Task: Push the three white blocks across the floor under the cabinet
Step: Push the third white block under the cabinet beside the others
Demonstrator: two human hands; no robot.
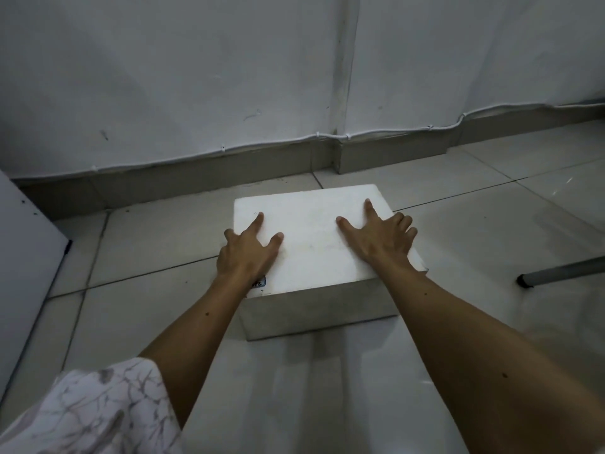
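White block (314, 237) on tiled floor (458, 204), both hands' fingers (258, 221) spread flat on top, wall (196, 77) just beyond

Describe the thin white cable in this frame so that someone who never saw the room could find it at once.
Start at the pale wall beyond the white block that both hands press on. Where the wall meets the grey skirting, the thin white cable runs along the skirting's top edge. Small clips pin it, unlike the dark grout lines on the floor.
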